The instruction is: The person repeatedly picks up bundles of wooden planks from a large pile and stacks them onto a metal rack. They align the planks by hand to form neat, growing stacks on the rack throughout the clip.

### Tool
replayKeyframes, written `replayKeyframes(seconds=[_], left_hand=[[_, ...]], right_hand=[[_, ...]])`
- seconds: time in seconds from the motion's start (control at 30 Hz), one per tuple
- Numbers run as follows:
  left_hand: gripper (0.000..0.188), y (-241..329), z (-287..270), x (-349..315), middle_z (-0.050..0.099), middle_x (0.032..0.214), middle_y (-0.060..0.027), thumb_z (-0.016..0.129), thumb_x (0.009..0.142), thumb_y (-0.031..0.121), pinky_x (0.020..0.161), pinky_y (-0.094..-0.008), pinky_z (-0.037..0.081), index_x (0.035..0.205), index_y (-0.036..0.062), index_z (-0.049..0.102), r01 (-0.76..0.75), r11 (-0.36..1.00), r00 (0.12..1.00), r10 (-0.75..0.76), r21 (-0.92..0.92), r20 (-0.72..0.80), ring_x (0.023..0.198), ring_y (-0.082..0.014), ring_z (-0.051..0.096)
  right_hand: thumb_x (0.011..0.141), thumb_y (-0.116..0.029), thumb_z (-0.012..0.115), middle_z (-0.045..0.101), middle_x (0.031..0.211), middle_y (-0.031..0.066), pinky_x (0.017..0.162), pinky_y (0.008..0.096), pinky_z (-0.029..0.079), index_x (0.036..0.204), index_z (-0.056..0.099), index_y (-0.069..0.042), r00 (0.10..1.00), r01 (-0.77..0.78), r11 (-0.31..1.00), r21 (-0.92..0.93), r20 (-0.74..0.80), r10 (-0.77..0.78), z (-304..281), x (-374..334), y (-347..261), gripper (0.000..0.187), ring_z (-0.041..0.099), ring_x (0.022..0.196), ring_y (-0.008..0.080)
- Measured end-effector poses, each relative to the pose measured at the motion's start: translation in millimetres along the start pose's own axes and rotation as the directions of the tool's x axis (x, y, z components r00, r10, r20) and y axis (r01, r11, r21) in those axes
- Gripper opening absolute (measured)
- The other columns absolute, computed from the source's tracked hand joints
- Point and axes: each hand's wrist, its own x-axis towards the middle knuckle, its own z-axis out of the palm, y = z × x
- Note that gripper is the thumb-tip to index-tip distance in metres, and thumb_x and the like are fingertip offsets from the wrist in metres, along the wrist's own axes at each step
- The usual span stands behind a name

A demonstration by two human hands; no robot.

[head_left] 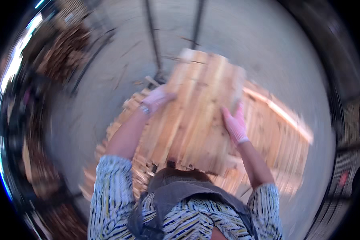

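A row of light reddish wooden boards (196, 108), lying edge to edge, spans the space between my hands and slants away from my body. At its left edge, my left hand (160, 98) in a pale pink glove grips the boards, its fingers partly hidden. My right hand (235, 123), gloved in pink and white, presses against the right side with the thumb over the top face and the fingers along the edge. Motion smears the picture, so I cannot tell whether the boards are joined or loose.
More boards lie in a wide stack (276, 140) on the right, and uneven board ends (120, 124) stick out on the left. Two dark upright bars (152, 36) stand beyond the boards. Scrap wood is heaped (64, 56) at the far left. Splinters litter the grey floor (268, 48).
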Motion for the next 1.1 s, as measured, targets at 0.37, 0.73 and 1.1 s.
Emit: replayKeyframes(seconds=[0.37,0.73,1.1], left_hand=[[0.071,45,136,-83,0.047,0.148,-0.0208,0.056,0.09,0.056,0.119,-0.0551,0.017,0.134,0.0004,0.054,0.294,0.554,0.8,0.304,0.779,-0.518,0.145,-0.0357,0.031],[0.06,-90,227,-349,0.058,0.13,-0.0218,0.073,0.085,0.034,0.116,-0.0452,0.035,0.132,0.0019,0.052,0.066,0.946,0.703,0.181,0.317,-0.688,0.132,-0.037,0.049],[0.061,-373,210,-565,0.054,0.14,-0.0155,0.058,0.097,0.048,0.096,-0.0471,0.045,0.142,0.0068,0.048,-0.398,0.187,0.115,-0.961,-0.898,-0.251,0.126,-0.0344,0.053]], right_hand=[[0.096,-0.039,0.065,0.043,0.151,0.0266,0.113,0.0377,0.038,0.155,0.021,0.007,0.993,0.119,0.986,-0.116,0.009,-0.119,-45,-16,39,0.087,0.048,0.135,0.0349],[0.101,-0.024,0.059,0.051,0.144,0.0199,0.11,0.0424,0.043,0.148,0.041,0.0,0.551,0.685,0.641,0.346,0.331,-0.766,-24,-159,-26,0.056,0.052,0.131,0.0319],[0.098,-0.022,0.068,0.065,0.126,0.0096,0.102,0.0309,0.047,0.133,0.059,-0.004,-0.074,0.347,0.938,0.019,0.997,0.007,243,-341,27,0.04,0.06,0.117,0.0204]])
